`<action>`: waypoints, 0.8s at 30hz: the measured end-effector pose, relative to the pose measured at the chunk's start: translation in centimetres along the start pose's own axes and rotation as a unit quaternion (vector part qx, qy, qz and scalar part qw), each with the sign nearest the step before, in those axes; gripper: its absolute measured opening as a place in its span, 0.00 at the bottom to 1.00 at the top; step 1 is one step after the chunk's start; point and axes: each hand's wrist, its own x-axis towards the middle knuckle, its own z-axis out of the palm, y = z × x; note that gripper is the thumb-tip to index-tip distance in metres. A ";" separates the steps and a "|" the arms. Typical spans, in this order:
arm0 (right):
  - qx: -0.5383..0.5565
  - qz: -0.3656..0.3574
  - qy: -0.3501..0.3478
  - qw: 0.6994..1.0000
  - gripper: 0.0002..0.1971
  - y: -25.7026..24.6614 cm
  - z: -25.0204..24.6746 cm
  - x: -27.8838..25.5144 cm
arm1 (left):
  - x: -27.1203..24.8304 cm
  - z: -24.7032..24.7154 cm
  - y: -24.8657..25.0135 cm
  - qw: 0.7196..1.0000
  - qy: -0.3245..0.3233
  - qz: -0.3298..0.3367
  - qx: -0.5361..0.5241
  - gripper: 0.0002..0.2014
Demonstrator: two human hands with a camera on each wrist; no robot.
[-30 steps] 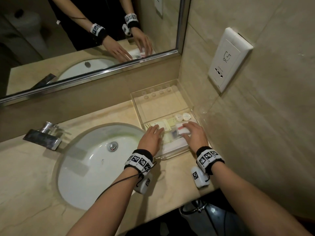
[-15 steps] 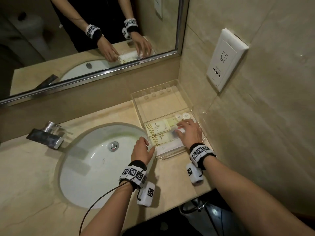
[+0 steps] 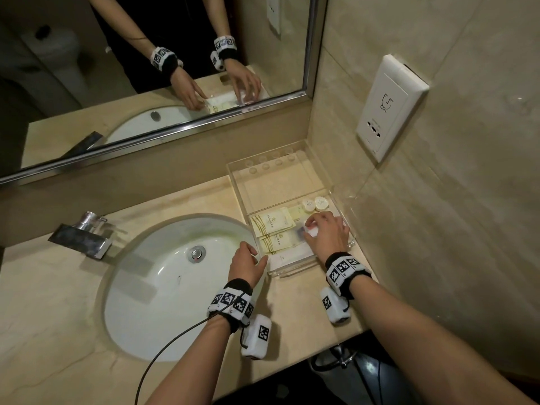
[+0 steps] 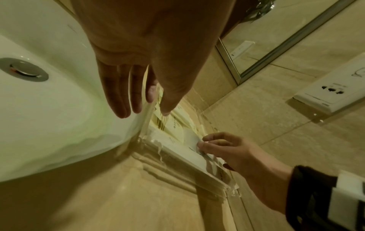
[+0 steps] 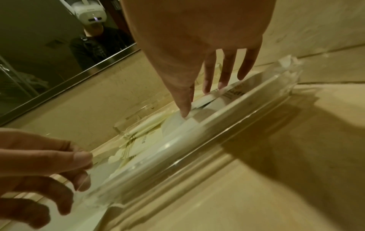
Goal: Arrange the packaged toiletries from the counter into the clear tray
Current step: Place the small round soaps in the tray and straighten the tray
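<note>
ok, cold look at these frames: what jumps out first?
The clear tray in the counter's back right corner, by the wall: its near section holds cream sachets and two small round white containers; its far section looks bare. The right hand reaches into the tray onto a small white packet, while the left hand touches the tray's left wall beside the white sink.

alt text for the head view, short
A person's right hand reaches into a clear tray of packaged toiletries in a counter corner. The left hand touches the tray's left wall, beside a white sink.
</note>
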 end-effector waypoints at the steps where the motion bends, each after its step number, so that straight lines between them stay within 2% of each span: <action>1: 0.009 -0.001 0.006 1.000 0.11 0.0 -0.2 -0.1 | 0.0 0.0 0.0 1.000 -0.007 -0.006 -0.006 0.13; 6: 0.119 0.047 0.067 0.990 0.06 1.4 -2.3 -2.2 | 0.1 -0.4 0.1 0.996 -0.058 -0.038 -0.059 0.13; 8: 0.141 0.104 0.054 0.983 0.06 2.2 -3.1 -3.5 | 0.2 -0.4 0.1 0.993 -0.070 -0.053 -0.076 0.12; 10: 0.155 0.181 0.012 0.971 0.10 3.0 -3.2 -4.6 | 0.2 -0.3 0.1 0.989 -0.082 -0.074 -0.096 0.11; 11: 0.193 0.235 -0.018 0.952 0.11 3.4 -3.0 -4.9 | 0.2 -0.2 0.1 0.987 -0.090 -0.085 -0.104 0.10; 13: 0.321 0.331 -0.060 0.885 0.13 3.5 -2.6 -5.4 | 0.3 0.1 -0.1 0.981 -0.105 -0.109 -0.122 0.09; 14: 0.369 0.363 -0.068 0.853 0.13 3.4 -2.4 -5.4 | 0.2 0.3 -0.3 0.978 -0.111 -0.119 -0.133 0.09; 15: 0.389 0.379 -0.072 0.837 0.13 3.2 -2.4 -5.4 | 0.2 0.4 -0.4 0.974 -0.116 -0.128 -0.148 0.09; 18: 0.409 0.395 -0.078 0.819 0.11 3.2 -1.8 -4.9 | 0.3 0.7 -0.6 0.959 -0.134 -0.148 -0.200 0.09; 21: 0.417 0.394 -0.086 0.815 0.16 4.2 -0.4 -4.1 | 0.3 0.7 -0.7 0.951 -0.137 -0.149 -0.232 0.11; 24: 0.470 0.420 -0.067 0.773 0.11 3.4 -0.6 -4.0 | 0.1 0.8 -0.9 0.957 -0.122 -0.131 -0.227 0.09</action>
